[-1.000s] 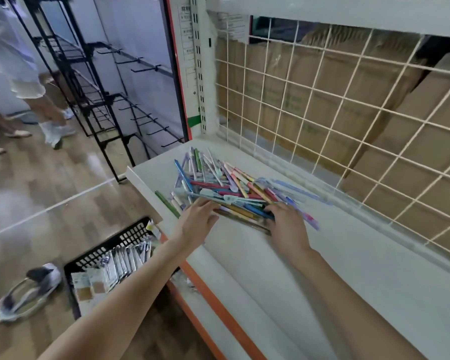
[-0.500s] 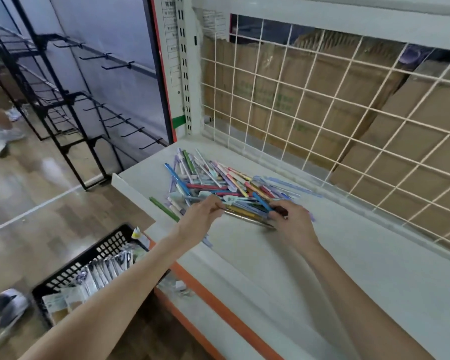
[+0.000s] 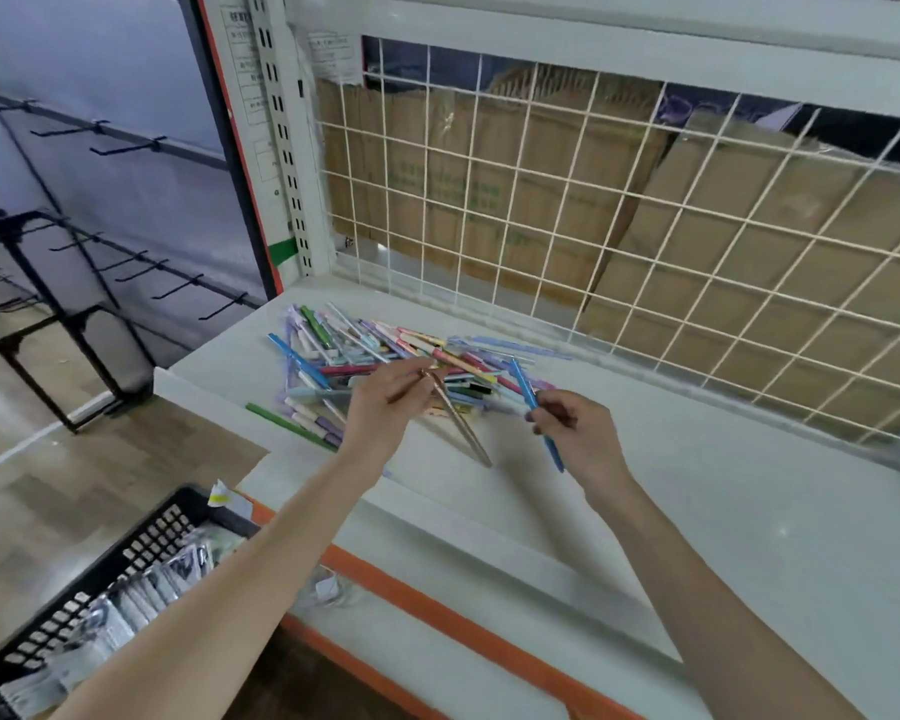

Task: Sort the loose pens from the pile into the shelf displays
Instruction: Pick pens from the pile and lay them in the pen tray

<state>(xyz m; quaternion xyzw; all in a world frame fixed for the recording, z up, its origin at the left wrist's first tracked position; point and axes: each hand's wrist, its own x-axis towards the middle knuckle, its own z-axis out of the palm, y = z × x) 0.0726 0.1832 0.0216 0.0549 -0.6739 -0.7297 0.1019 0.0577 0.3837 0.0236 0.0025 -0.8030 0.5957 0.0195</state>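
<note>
My left hand (image 3: 385, 402) pinches a tan pen (image 3: 461, 426) by its top end, the barrel slanting down toward the white shelf (image 3: 749, 511); my right hand (image 3: 578, 433) has its fingers curled round a blue pen (image 3: 533, 407), which sticks out above and below my grip; both hands sit at the near edge of the pile of loose pens (image 3: 385, 356), heaped on the shelf just before the wire grid (image 3: 593, 210); a green pen (image 3: 287, 426) lies apart at the shelf's left edge; a black basket (image 3: 126, 558) stands on the floor below.
</note>
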